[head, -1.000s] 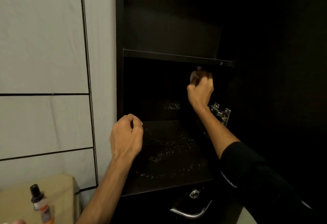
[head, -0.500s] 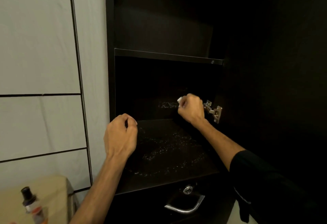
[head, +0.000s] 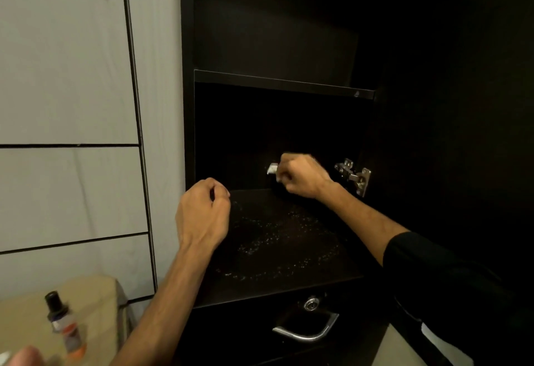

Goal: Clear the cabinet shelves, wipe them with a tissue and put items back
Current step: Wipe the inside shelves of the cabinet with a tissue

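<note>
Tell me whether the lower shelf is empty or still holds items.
Empty of items: the lower shelf shows only pale specks; the right hand holds a tissue at its back.

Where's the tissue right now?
In the head view, the tissue is gripped in the right hand, deep in the lower cabinet compartment, left of the metal hinge.
</note>
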